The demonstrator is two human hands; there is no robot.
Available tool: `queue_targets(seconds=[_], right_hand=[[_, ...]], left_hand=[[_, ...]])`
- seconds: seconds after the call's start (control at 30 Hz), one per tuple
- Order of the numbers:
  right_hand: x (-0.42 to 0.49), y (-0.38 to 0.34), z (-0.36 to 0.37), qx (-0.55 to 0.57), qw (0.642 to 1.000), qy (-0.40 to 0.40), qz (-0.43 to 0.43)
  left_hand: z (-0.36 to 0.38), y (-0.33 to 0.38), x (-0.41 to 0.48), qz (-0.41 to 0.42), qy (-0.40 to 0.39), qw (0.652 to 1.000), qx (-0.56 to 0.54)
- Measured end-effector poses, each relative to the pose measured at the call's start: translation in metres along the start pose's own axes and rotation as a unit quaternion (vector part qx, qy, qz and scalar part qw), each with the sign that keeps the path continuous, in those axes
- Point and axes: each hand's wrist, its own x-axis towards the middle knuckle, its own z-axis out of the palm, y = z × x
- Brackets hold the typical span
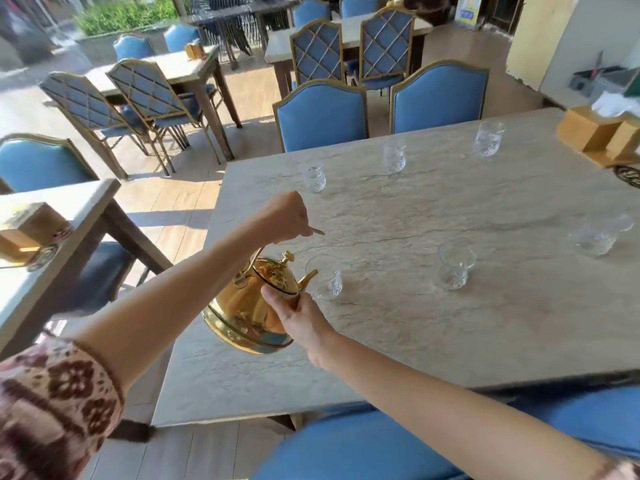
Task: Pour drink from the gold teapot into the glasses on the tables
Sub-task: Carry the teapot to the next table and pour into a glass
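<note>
Gold teapot [252,306]: tilted spout-forward, held in the air over the left edge of the stone-topped table [415,334], near its front corner; spout tip just at the rim of the nearest glass [325,278]; any stream or fill level too faint to tell

Left hand [287,216]: raised above the pot, fist curled tight round the top of the swing handle; handle mostly hidden inside the fist, a thin end poking out on the right

Right hand [301,317]: against the pot's front shoulder, thumb pressed on the lid rim, fingers wrapped near the spout base and largely hidden behind the body

Other glasses, all upright and well apart: second near glass [453,268]; blurred glass [599,233] toward the right edge; far row of three [313,178], [394,155], [488,138]

Wooden tissue box [599,136]: far right corner, cut off by the frame; dark round emblem [628,174] beside it, only half seen

Open room: bare tabletop between the two rows of glasses; strip of floor between this table and the side table [52,271] on the left

Edges: blue chair [381,445] against the near edge, under the right forearm; two blue chairs [322,116] at the far edge
</note>
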Motion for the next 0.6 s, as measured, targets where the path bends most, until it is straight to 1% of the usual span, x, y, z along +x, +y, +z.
queue_targets(seconds=[0.1,0.23,0.33,0.6], right_hand=[[-0.005,-0.006,0.0,0.021,1.0,-0.013,0.01],[-0.004,-0.01,-0.002,0.031,0.999,0.006,0.033],[-0.009,-0.017,-0.003,0.033,0.999,-0.001,0.039],[-0.012,-0.024,0.006,0.049,0.997,0.015,0.064]], left_hand=[[0.0,0.007,0.002,-0.011,-0.005,1.0,0.015],[0.0,0.01,0.007,-0.016,-0.011,0.999,0.03],[0.001,0.012,0.011,-0.015,-0.018,0.999,0.036],[0.003,0.011,0.024,-0.027,-0.052,0.996,0.065]])
